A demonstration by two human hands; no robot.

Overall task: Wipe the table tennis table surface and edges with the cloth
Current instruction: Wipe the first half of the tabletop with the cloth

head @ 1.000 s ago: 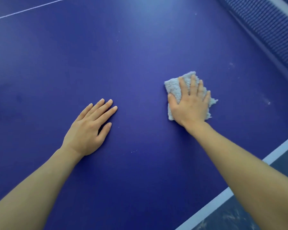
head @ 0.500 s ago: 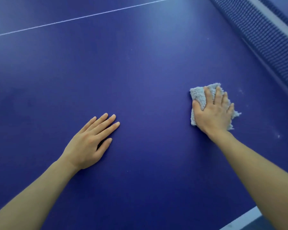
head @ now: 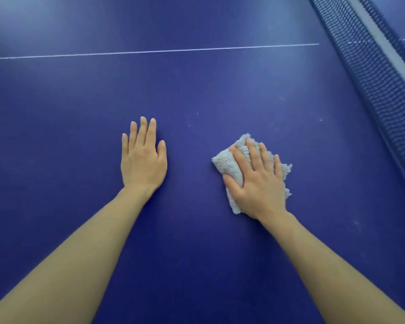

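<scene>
The blue table tennis table point(head: 197, 90) fills the view. A folded grey fluffy cloth point(head: 227, 163) lies on it right of centre. My right hand point(head: 257, 183) presses flat on the cloth with straight fingers and hides most of it. My left hand point(head: 143, 157) rests flat on the bare table to the left of the cloth, fingers straight and together, holding nothing.
The dark blue net point(head: 374, 73) with its white top band runs diagonally along the right side. A thin white centre line point(head: 150, 51) crosses the table beyond my hands. Small white specks dot the surface near the net point(head: 320, 120).
The view has shifted so the white table edge at lower right is out of sight. My right hand has slid the cloth across the surface. My left hand now points straight ahead.
</scene>
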